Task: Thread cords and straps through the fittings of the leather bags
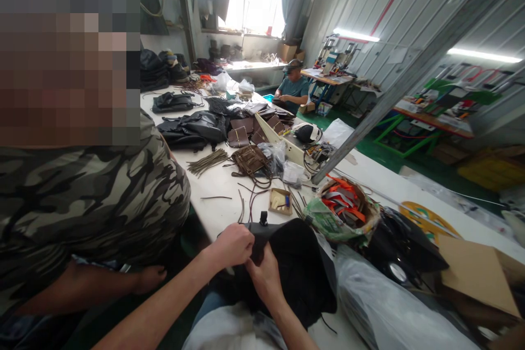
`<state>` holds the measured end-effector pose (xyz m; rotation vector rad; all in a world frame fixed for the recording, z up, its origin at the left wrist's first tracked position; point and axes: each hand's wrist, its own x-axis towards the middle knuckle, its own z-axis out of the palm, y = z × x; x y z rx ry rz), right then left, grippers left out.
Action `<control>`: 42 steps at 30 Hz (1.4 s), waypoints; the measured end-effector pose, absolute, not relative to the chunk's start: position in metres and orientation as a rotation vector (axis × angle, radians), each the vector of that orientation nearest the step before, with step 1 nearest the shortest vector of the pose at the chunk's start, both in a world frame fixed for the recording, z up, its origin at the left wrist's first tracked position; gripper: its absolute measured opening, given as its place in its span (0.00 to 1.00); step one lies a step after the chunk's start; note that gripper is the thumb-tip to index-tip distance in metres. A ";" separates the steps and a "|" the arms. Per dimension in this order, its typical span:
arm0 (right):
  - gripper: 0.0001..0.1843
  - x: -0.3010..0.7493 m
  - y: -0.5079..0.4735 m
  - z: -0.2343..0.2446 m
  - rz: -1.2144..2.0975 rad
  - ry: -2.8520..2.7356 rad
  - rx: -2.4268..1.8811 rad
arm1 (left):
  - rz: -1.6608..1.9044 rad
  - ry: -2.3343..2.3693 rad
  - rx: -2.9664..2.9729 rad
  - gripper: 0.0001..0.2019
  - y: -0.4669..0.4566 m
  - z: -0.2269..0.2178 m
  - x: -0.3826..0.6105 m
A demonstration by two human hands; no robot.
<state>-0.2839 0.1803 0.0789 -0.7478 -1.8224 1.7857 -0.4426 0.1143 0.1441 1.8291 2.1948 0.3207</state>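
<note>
Black in colour, a bag (305, 262) is held at the near edge of the white table (221, 213), its material pinched by the left hand (234, 245) and the right hand (266, 274), near a container (324, 223) of orange strips (344, 199).

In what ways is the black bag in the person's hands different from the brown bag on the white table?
The black bag is held by the left hand and right hand; the brown bag lies untouched on the white table.
The black bag looks larger, though it is nearer the camera; the brown bag looks smaller.
The black bag is black; the brown bag is brown.
Both appear soft.
</note>
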 end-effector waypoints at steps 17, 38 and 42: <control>0.17 -0.273 0.190 0.058 2.330 -1.249 -0.762 | 0.534 2.162 1.713 0.05 0.127 0.133 -0.432; 0.26 -0.271 0.205 0.041 2.291 -1.196 -0.850 | 0.979 2.387 1.442 0.48 0.096 0.073 -0.387; 0.32 -0.246 0.243 0.039 2.064 -1.265 -0.992 | 1.092 2.366 1.239 0.47 0.085 0.037 -0.380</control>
